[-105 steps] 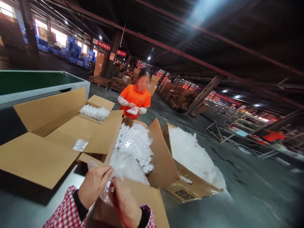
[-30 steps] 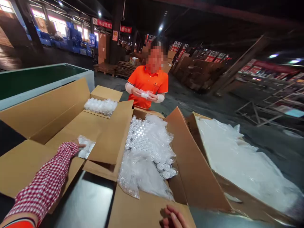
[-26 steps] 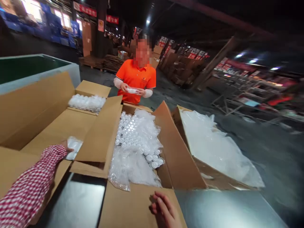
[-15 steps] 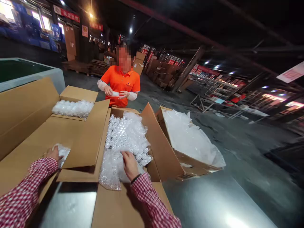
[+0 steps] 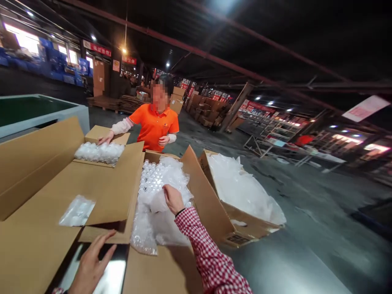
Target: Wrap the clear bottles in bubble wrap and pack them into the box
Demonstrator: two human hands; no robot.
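We are wearing red-and-white checked sleeves [image 5: 211, 261], the right one ending in a narrow black cuff [image 5: 180, 212].

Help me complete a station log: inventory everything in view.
Open cartons: three, brown, foreground
Small round items: many, whitish, middle carton
Clear plastic: uncounted, colourless, over those items
White plastic: uncounted, white, right carton
Wrapped row: one, whitish, left carton's far end
Flat packet: one, silvery, left carton's near end
Table: one, grey, foreground
Bench: one, green-topped, far left
Co-worker: one, orange shirt, behind cartons
Blue stacks: many, blue, background left
Cardboard stacks: several, brown, background
Banners: several, red, background
Left hand: one, red-white cuff, foreground
Right hand: one, red-white sleeve, at clear plastic
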